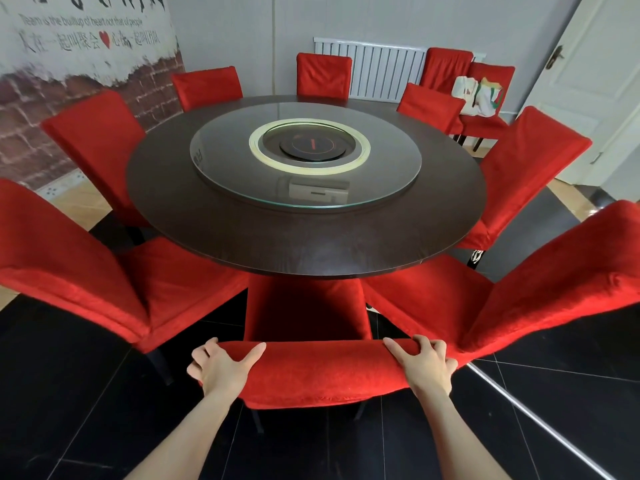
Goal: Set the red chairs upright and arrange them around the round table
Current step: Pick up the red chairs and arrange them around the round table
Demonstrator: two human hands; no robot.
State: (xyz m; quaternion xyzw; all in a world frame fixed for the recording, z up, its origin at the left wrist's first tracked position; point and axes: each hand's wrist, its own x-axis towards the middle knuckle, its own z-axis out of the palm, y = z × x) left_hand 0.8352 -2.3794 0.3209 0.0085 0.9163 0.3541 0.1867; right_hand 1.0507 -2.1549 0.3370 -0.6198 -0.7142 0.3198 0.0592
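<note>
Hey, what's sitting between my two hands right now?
Head view: only the top edge of the red chair back runs between the left hand and the right hand. Both grip it; nothing else lies there.

left hand (221,368): fingers (206,349) curled over chair back (322,372) | right hand (425,367): likewise (arms outstretched)

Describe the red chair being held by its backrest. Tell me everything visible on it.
The held chair stands upright at the near edge of the round table, its seat pushed partly under the tabletop. A fuzzy red fabric cover wraps backrest and seat; thin dark legs show beneath, on the black tiled floor. The left hand and right hand grip the two ends of the backrest's top, thumbs toward the seat. The left neighbour chair and right neighbour chair stand close beside it.
</note>
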